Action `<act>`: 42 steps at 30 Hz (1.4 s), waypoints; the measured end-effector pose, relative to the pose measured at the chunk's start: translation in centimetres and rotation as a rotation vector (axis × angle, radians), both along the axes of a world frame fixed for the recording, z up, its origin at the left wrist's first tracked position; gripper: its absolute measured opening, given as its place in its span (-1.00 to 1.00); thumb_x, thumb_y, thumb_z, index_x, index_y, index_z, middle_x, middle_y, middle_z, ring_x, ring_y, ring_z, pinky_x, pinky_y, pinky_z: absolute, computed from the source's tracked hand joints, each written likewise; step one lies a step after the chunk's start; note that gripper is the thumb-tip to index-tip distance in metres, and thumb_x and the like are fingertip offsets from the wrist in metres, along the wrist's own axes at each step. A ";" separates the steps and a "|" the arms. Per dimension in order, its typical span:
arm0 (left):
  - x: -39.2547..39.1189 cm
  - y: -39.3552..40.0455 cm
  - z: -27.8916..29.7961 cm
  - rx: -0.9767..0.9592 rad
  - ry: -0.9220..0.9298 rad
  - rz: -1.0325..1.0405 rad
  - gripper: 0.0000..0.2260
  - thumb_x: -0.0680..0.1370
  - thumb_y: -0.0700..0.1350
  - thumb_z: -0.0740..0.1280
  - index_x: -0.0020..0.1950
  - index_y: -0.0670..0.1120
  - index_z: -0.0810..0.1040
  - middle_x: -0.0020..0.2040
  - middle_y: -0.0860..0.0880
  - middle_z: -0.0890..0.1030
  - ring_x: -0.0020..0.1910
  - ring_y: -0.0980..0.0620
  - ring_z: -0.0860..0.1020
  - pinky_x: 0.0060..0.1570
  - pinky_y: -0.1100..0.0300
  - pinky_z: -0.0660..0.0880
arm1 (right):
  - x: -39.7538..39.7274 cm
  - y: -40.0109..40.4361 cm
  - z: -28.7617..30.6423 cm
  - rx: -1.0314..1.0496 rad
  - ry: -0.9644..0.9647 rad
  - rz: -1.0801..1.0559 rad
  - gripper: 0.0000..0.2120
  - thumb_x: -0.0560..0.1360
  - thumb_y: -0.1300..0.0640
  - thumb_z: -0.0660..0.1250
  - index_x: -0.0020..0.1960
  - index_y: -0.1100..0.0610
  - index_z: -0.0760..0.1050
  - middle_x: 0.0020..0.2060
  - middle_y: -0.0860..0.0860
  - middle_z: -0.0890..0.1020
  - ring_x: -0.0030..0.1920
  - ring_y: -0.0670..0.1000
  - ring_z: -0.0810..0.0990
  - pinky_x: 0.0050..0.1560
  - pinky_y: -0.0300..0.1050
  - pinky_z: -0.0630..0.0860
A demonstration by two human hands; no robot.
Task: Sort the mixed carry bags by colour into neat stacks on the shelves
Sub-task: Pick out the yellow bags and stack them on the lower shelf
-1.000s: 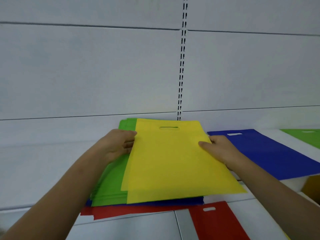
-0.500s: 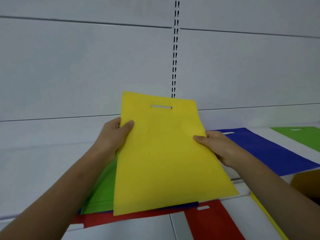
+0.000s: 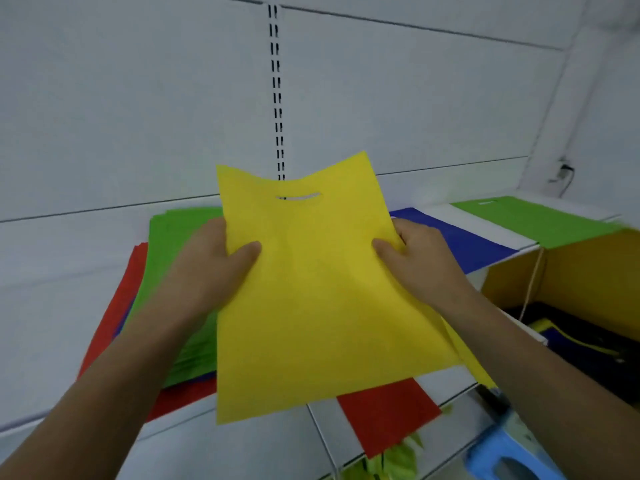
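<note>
A yellow carry bag (image 3: 311, 299) with a slot handle is held up in front of me, tilted, above the white shelf (image 3: 52, 258). My left hand (image 3: 214, 268) grips its left edge, thumb on the front. Its right edge is pinched by my right hand (image 3: 419, 261). Under it lies a mixed pile: a green bag (image 3: 173, 244) on top, blue and red bags (image 3: 114, 306) showing at the edges. On the shelf to the right lie a blue bag (image 3: 464, 237) and another green bag (image 3: 533, 220). A red bag (image 3: 388, 414) lies on the lower shelf.
A slotted upright (image 3: 277, 98) runs down the white back panel. An open cardboard box (image 3: 588, 271) with dark and yellow contents stands at the right. A light blue stool (image 3: 509, 455) and green leaves (image 3: 391, 462) sit below the shelf edge.
Both hands lifted the yellow bag off the mixed pile and raised it toward me. The view swung right, bringing the cardboard box and stool into sight.
</note>
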State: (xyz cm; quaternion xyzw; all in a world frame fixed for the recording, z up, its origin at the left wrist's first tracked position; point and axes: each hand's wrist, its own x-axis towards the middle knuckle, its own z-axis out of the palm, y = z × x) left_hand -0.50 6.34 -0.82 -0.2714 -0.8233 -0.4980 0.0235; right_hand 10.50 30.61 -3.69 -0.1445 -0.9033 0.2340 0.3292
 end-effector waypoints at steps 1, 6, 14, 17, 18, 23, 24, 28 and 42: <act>0.5 0.8 0.0 0.021 0.018 -0.012 -0.84 0.57 -0.07 0.30 0.15 0.00 0.48 0.08 -0.06 0.59 -0.01 -0.07 0.57 0.07 -0.07 0.52 | 1.3 0.7 0.0 -0.011 0.013 -0.014 -0.76 0.57 0.02 0.27 0.17 0.09 0.56 -0.03 -0.03 0.65 -0.06 -0.01 0.57 -0.02 -0.08 0.49; 5.2 7.4 -1.4 0.005 0.131 -0.082 -0.76 0.59 -0.04 0.25 0.23 -0.07 0.47 0.13 -0.06 0.58 0.05 -0.07 0.55 0.13 -0.08 0.49 | 9.0 5.5 -1.0 -0.030 0.042 -0.107 -0.77 0.58 0.07 0.28 0.17 0.13 0.57 0.00 0.03 0.66 -0.03 0.04 0.59 -0.04 -0.09 0.47; 16.9 23.4 -5.8 0.026 0.129 -0.181 -0.78 0.62 -0.06 0.20 0.23 -0.09 0.42 0.04 0.02 0.47 0.02 0.01 0.46 -0.02 0.13 0.36 | 25.0 17.3 -3.9 -0.186 0.054 -0.138 -0.83 0.63 0.09 0.19 0.20 0.02 0.47 0.01 -0.04 0.62 -0.04 -0.03 0.61 -0.05 -0.04 0.57; 22.0 28.9 -8.3 0.060 0.075 -0.243 -0.77 0.62 -0.08 0.20 0.27 -0.05 0.42 0.08 0.07 0.48 0.07 0.04 0.47 0.03 0.12 0.39 | 30.6 21.7 -5.4 -0.238 0.037 -0.172 -0.81 0.63 0.06 0.17 0.22 0.00 0.44 0.02 -0.05 0.60 -0.05 -0.10 0.59 -0.07 -0.11 0.56; 23.4 30.8 -9.3 0.067 0.053 -0.273 -0.76 0.62 -0.08 0.20 0.29 -0.03 0.42 0.10 0.08 0.50 0.08 0.06 0.48 0.06 0.12 0.41 | 32.2 23.1 -6.0 -0.251 0.022 -0.185 -0.80 0.63 0.06 0.17 0.24 -0.01 0.43 0.02 -0.09 0.58 -0.05 -0.16 0.57 -0.07 -0.21 0.53; 28.0 38.7 -14.7 0.005 -0.033 -0.349 -0.81 0.62 -0.05 0.19 0.18 -0.09 0.42 -0.03 0.09 0.51 -0.02 0.07 0.50 -0.14 0.29 0.44 | 38.3 29.4 -9.7 -0.336 -0.080 -0.268 -0.80 0.62 0.04 0.20 0.23 -0.08 0.45 -0.03 -0.25 0.56 -0.07 -0.25 0.55 -0.10 -0.31 0.49; 28.6 40.1 -15.8 -0.007 -0.063 -0.374 -0.78 0.63 -0.04 0.19 0.22 -0.10 0.42 0.02 0.05 0.52 -0.01 0.07 0.51 -0.10 0.25 0.45 | 39.0 30.6 -10.5 -0.354 -0.098 -0.272 -0.80 0.61 0.03 0.21 0.22 -0.09 0.47 -0.02 -0.25 0.57 -0.06 -0.25 0.56 -0.09 -0.28 0.51; 29.4 44.9 -20.3 -0.071 -0.105 -0.441 -0.79 0.63 -0.04 0.18 0.18 -0.13 0.41 0.02 0.01 0.52 -0.06 0.09 0.52 -0.10 0.13 0.46 | 39.7 35.0 -14.0 -0.437 -0.191 -0.282 -0.82 0.62 0.06 0.22 0.20 -0.08 0.48 0.00 -0.15 0.61 -0.04 -0.14 0.60 0.00 -0.09 0.58; 20.4 58.5 -30.2 -0.177 -0.208 -0.327 -0.79 0.63 -0.09 0.19 0.20 -0.17 0.42 0.01 -0.02 0.52 -0.13 0.09 0.49 -0.16 0.18 0.44 | 28.5 51.5 -24.1 -0.486 -0.334 -0.234 -0.68 0.65 0.17 0.17 0.39 0.14 0.40 0.17 0.01 0.56 0.05 0.04 0.55 0.07 -0.10 0.49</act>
